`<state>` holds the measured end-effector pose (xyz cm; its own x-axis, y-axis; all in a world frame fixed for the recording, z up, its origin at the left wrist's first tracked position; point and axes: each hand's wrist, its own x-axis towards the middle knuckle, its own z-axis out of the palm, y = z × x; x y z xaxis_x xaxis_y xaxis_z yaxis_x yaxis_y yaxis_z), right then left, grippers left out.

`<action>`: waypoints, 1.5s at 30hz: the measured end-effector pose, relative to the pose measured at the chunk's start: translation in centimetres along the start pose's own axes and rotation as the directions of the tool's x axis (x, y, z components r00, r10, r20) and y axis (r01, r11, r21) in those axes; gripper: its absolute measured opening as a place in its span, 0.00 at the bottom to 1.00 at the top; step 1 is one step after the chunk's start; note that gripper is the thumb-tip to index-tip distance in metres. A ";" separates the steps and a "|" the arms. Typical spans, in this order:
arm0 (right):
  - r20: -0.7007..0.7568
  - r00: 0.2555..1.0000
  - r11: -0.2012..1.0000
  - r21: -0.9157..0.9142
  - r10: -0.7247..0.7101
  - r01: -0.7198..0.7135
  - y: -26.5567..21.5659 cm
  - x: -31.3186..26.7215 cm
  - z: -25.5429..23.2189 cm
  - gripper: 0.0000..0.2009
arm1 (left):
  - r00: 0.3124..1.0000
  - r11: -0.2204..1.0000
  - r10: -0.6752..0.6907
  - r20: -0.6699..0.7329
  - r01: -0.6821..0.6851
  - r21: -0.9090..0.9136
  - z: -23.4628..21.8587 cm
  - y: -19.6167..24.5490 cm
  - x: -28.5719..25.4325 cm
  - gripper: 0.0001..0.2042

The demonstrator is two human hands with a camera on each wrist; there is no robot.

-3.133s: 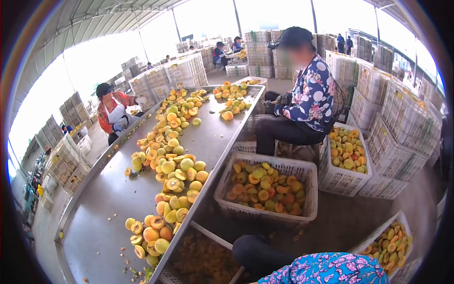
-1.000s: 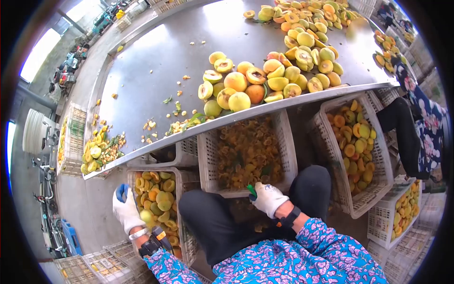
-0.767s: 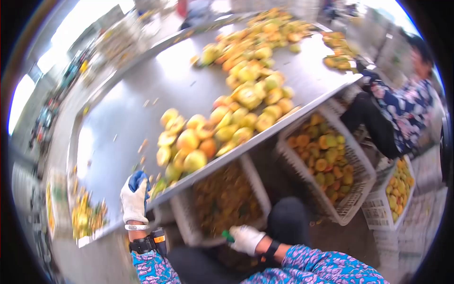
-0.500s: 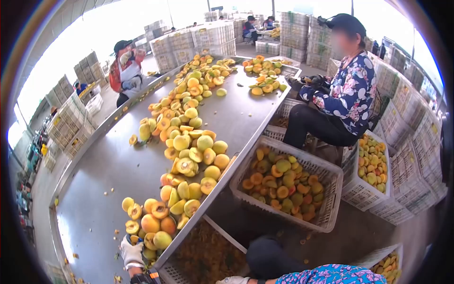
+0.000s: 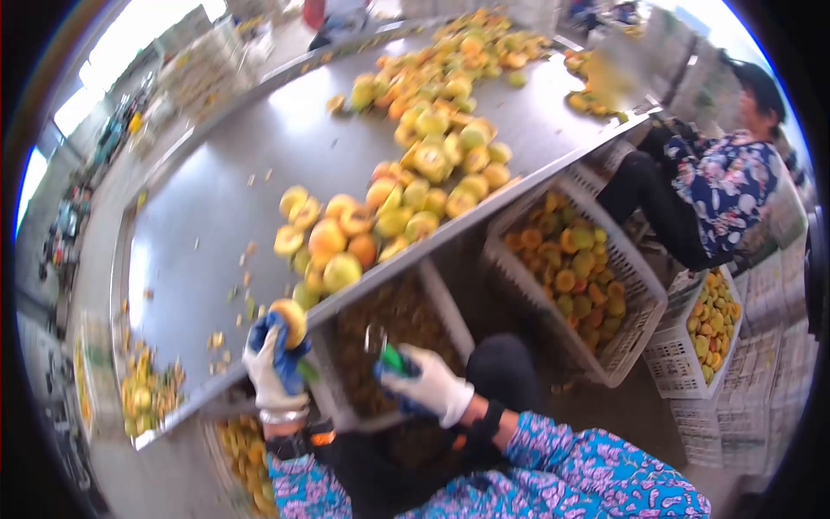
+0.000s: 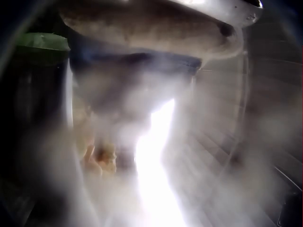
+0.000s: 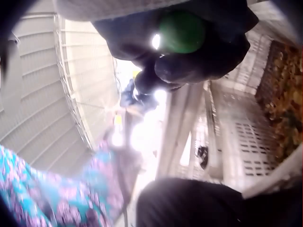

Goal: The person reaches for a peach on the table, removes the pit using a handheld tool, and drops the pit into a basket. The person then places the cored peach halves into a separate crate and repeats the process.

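My left hand (image 5: pixel 275 372), in a white glove with blue palm, holds a yellow peach (image 5: pixel 292 318) at the near edge of the metal table. A green leaf (image 5: pixel 307 372) shows beside that hand. My right hand (image 5: pixel 437 387), gloved alike, grips a tool with a green handle (image 5: pixel 394 359) and a small metal loop, over the crate between my knees and the table. In the right wrist view dark blue fingers (image 7: pixel 189 68) curl round the green handle end. The left wrist view is hazy, with the glove at its top. Whole and halved peaches (image 5: pixel 327 240) lie heaped on the table.
A crate of brown-orange scraps (image 5: pixel 454 316) stands under the table edge. To its right is a crate (image 5: pixel 635 333) of peach halves, then another white crate (image 5: pixel 674 363). A person (image 5: pixel 726 186) sits at the right. More fruit (image 5: pixel 246 458) fills a crate at lower left.
My left hand went from beside the lower-left crate up to the fruit on the table, and now holds a peach at the edge. The right hand has kept the green-handled tool. The head view swung about.
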<state>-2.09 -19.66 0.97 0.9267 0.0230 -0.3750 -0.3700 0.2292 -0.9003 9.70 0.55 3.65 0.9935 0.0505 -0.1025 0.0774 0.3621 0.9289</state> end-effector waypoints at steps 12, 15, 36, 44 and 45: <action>0.276 0.961 0.961 -0.265 0.000 0.076 -0.7 0.3 5.4 0.13 | 0.975 0.978 -0.187 0.122 0.196 -0.074 -4.0 -2.0 -8.9 0.23; 0.414 0.891 0.772 -0.499 -0.187 0.394 -0.9 1.6 6.3 0.11 | 0.936 0.878 -0.295 0.194 0.345 -0.331 -3.6 -2.3 -9.7 0.26; 0.347 0.911 0.481 -0.774 -0.221 0.412 1.9 -1.9 9.0 0.16 | 0.997 0.866 -0.011 0.074 0.046 -0.499 -3.9 -2.7 -10.5 0.22; 0.344 0.916 0.567 -0.722 -0.204 0.397 4.4 -1.7 9.7 0.13 | 0.995 0.909 -0.100 0.010 0.095 -0.406 -4.3 -4.0 -10.3 0.19; 0.344 0.919 0.603 -0.697 -0.192 0.387 4.4 -1.8 9.8 0.13 | 0.994 0.926 -0.106 -0.017 0.092 -0.366 -4.4 -4.1 -10.2 0.18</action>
<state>-4.70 -9.20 -0.17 0.9452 0.3120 -0.0960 0.0898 -0.5314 -0.8424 -1.12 2.64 -0.63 0.9781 0.0279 -0.2061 0.1324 0.6809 0.7203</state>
